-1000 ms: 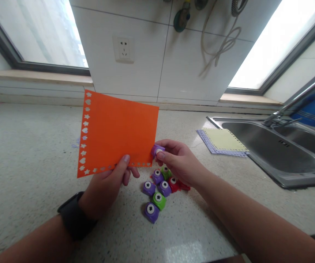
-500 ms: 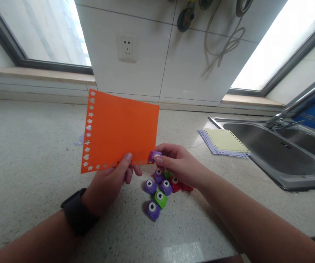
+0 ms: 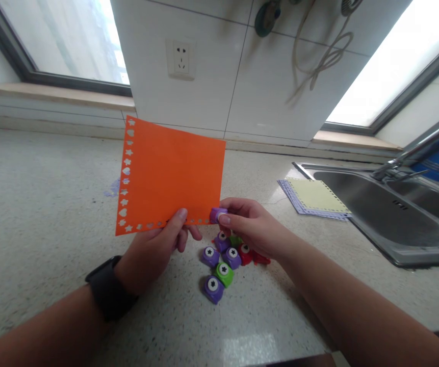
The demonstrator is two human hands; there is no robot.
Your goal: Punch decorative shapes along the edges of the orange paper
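My left hand (image 3: 165, 238) pinches the lower edge of an orange sheet of paper (image 3: 173, 173), thumb on the near face. Punched shapes such as stars, hearts and flowers run down the sheet's left edge and along its bottom. At the lower right corner, my right hand (image 3: 252, 224) grips a small purple craft punch (image 3: 218, 215) between thumb and fingers, set over the paper's edge. Below the hands, several more punches lie on the counter: purple ones (image 3: 213, 288), a green one (image 3: 224, 273) and a red one (image 3: 246, 253). The right hand partly hides some of them.
A pale yellow sheet (image 3: 316, 194) with punched edges lies on purple sheets (image 3: 293, 200), beside a steel sink (image 3: 380, 219) with a tap (image 3: 395, 165). Purple scraps (image 3: 112, 187) lie behind the orange paper on the speckled counter (image 3: 51, 214). A socket (image 3: 181, 57) is on the wall.
The view has shifted slightly, so the scene sits a little differently in it. Both hands keep their holds on the paper and the purple punch, which stays at the lower right corner.
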